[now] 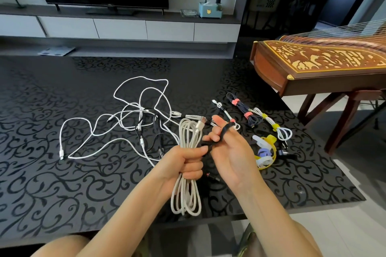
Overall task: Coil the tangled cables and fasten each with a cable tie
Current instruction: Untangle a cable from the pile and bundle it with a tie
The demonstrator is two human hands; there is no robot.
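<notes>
My left hand (186, 161) grips a coiled cream cable (187, 194) around its middle, with loops sticking out above and below the fist. My right hand (227, 148) pinches a black cable tie (224, 131), which runs from the coil up across its fingers. A tangle of white and black cables (133, 119) lies on the dark patterned table (62, 183) to the left. Several coiled, tied cables (250, 113) lie to the right, with a small heap of coloured cable ties (266, 152) beside my right hand.
A carved wooden zither (321, 62) on a stand sits at the right, close to the table's corner. Behind the table are a TV console (125, 29) with a television and a blue box. My knees show at the bottom edge.
</notes>
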